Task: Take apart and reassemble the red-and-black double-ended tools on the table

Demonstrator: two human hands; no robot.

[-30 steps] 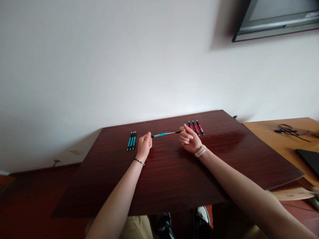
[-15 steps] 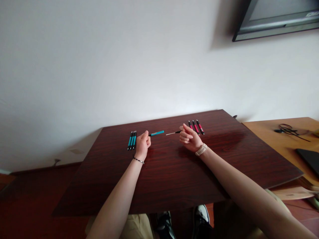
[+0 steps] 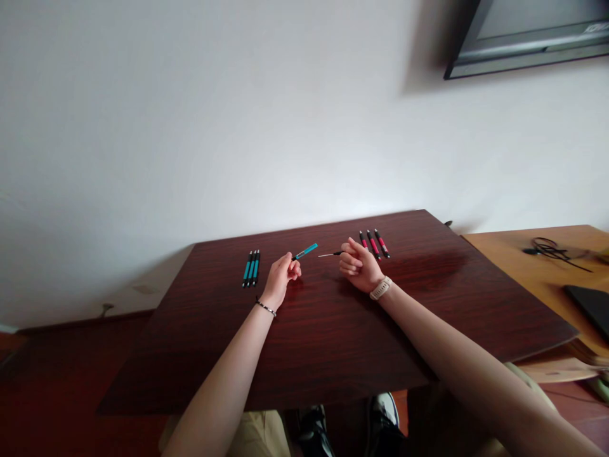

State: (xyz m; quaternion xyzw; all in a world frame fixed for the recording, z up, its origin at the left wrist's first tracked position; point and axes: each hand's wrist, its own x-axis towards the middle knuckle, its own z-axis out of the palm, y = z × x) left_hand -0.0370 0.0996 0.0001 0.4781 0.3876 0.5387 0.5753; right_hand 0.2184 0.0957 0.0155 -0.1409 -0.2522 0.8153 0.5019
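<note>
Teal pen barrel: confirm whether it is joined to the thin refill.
No: the teal pen barrel in the left hand is apart from the thin refill.

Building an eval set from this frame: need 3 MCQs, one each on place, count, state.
1. Where do the three blue pens lie?
A. left of the left hand
B. between the hands
C. on the light wooden table

2. How many red pens lie beyond the right hand?
A. one
B. three
C. five

3. What state is the pen in the hands in?
A. whole and capped
B. lying untouched on the table
C. pulled apart in two pieces

Key: 1 A, they lie on the dark table just left of the left hand. 2 B, three lie side by side past the right hand. 3 C, the left hand holds the blue barrel, the right hand the thin refill, with a gap between them.
</note>
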